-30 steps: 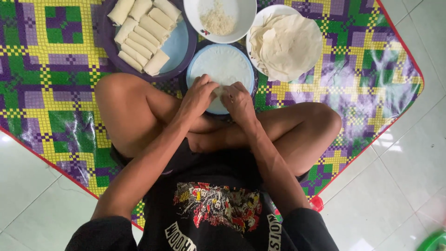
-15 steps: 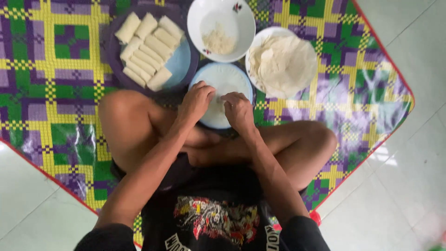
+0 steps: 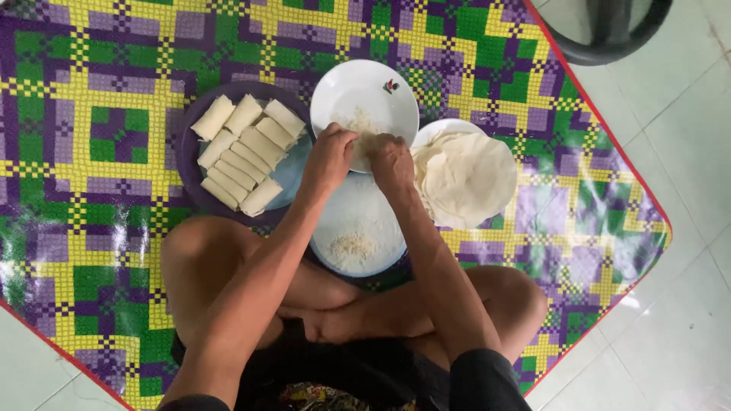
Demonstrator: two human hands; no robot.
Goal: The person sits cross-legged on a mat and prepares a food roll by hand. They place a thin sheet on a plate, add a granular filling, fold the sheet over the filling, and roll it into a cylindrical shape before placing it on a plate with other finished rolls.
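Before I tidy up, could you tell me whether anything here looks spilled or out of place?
Nothing stands out. The rolls lie neatly on their purple plate, the wrappers sit stacked, and the filling stays on its wrapper.

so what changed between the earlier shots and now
Both hands left the near plate and reached forward: the left hand and right hand now meet at the near rim of the white bowl with the filling. The wrapper on the light blue plate now lies free with a little filling on it. The rolls and wrapper stack look unchanged.

Home floor: checkered mat (image 3: 91, 114), tiles (image 3: 685, 152)
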